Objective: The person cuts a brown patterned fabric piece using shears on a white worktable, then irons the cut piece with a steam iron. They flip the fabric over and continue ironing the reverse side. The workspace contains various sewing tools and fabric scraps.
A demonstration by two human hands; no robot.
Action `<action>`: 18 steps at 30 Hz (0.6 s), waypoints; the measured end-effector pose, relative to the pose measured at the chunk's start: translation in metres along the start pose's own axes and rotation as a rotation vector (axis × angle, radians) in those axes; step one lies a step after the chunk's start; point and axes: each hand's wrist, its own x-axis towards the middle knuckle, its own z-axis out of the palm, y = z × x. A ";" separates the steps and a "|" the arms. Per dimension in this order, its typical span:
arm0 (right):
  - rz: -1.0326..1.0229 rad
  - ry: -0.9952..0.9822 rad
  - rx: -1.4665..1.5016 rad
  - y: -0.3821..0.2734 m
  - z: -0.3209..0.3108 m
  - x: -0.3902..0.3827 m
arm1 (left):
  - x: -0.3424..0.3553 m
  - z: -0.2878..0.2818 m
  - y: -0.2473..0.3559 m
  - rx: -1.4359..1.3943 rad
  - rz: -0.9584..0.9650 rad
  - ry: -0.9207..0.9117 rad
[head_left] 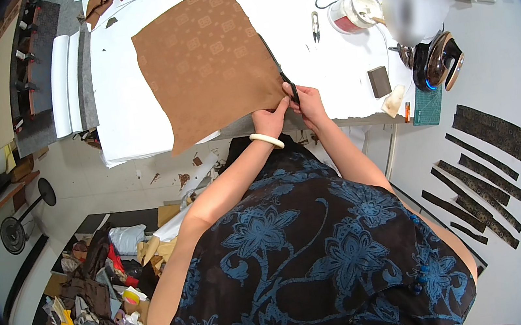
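**Scissors (285, 76) lying along the right edge of brown cloth (201, 65)**

The right hand (311, 104) is gripping the scissors by their handles. Close beside it, the left hand (270, 120), wearing a pale bracelet (267, 140), is pinching the near right corner of the brown cloth; its fingers underneath are hiding from view. The brown cloth is spreading flat ahead of the hands and to their left, over a white surface (121, 102). Beyond the hands to the right, small snips (316, 27) are lying near a tub (346, 16). Farther right, a dark block (379, 82) is sitting near an iron (438, 63).
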 end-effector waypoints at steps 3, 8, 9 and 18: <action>0.009 -0.015 -0.007 0.000 -0.002 0.001 | 0.000 -0.003 -0.002 -0.043 -0.007 -0.017; 0.011 0.007 -0.035 -0.009 -0.001 0.008 | -0.005 -0.007 0.001 0.045 0.045 -0.025; 0.009 0.008 -0.045 -0.011 0.001 0.009 | -0.007 -0.008 0.002 0.056 0.055 -0.038; -0.018 -0.016 -0.025 -0.012 0.000 0.018 | -0.010 -0.006 0.005 0.195 0.080 -0.025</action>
